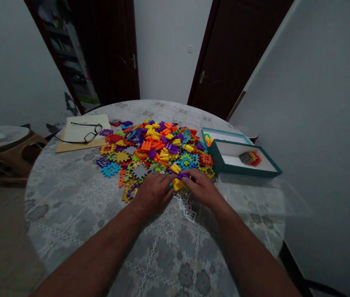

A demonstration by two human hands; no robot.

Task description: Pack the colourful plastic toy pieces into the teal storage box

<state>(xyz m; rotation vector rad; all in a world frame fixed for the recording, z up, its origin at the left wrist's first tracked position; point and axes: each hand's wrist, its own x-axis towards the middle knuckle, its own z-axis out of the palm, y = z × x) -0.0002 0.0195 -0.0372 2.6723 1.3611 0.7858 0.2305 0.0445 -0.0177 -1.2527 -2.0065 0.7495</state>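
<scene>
At the near edge of a colourful pile of plastic building pieces [162,144], my two hands meet. My right hand [202,187] is closed, its thumb and fingers pinching a purple building piece [183,175]. From the other side my left hand [155,192] reaches in with curled fingers, its fingertips at the same small purple and yellow cluster. A yellow building piece [178,184] shows between the hands, just below the purple one. Whether the two pieces are joined I cannot tell. White lattice pieces [187,209] lie on the tablecloth below the hands.
The round table [78,206] has a patterned grey cloth. Eyeglasses [90,137] rest on paper at the left. Green-edged boxes [245,171] stand at the right, one holding a gear-edged red and yellow piece [250,158]. A clear plastic cover [255,194] lies before them.
</scene>
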